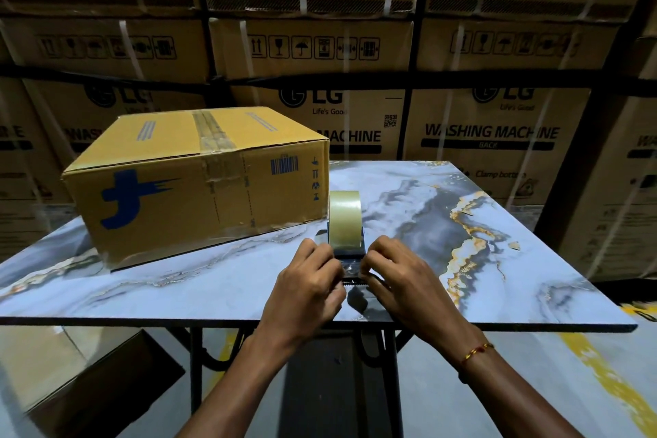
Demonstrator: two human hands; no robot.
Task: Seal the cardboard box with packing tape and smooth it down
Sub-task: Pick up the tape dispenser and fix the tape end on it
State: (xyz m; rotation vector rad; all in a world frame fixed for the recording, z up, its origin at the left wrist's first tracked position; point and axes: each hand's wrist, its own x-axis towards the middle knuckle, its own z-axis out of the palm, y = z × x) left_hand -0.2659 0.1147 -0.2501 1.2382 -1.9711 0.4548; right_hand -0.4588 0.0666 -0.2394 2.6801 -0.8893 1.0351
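Stacked cartons [490,131] across the frame's back read "LG", "Life's Good", "WASHING MACHINE", "BACK", "Clamp bottom".

We held our left hand [308,290] and right hand [401,281] close together, forearms converging. Our fingers [369,261] were curled inward, pinching.

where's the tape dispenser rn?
Head view, near centre: the tape dispenser stands on the table, just right of the box, with the left hand and right hand at its near end.
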